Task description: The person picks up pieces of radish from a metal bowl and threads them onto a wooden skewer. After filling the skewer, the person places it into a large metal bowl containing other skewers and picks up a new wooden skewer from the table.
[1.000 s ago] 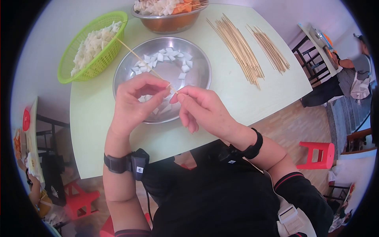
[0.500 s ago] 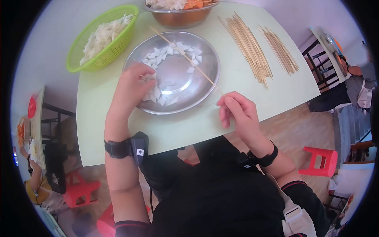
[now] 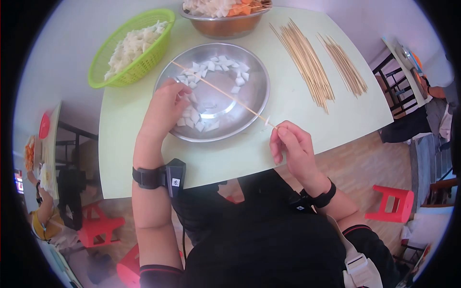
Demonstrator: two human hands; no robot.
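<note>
My right hand (image 3: 294,143) pinches the lower end of a bamboo skewer (image 3: 223,92), which slants up and left across a round metal plate (image 3: 261,103). One small white piece (image 3: 267,121) is threaded on it close to my fingers. Over the plate's left side, my left hand (image 3: 165,106) has its fingers curled and drawn together among the white diamond-shaped pieces (image 3: 193,114); what lies between the fingertips is hidden. More white pieces (image 3: 211,66) are spread along the plate's far side.
A green plastic basket (image 3: 161,56) of white pieces stands at the back left. Behind the plate is a metal bowl (image 3: 223,28) with white and orange food. Two bundles of skewers (image 3: 307,67) lie on the right. Red stools (image 3: 391,204) and other people are around the table.
The skewer's far tip has swung left and lower, toward my left hand. My right hand has shifted slightly down and right. My left hand stays among the white pieces.
</note>
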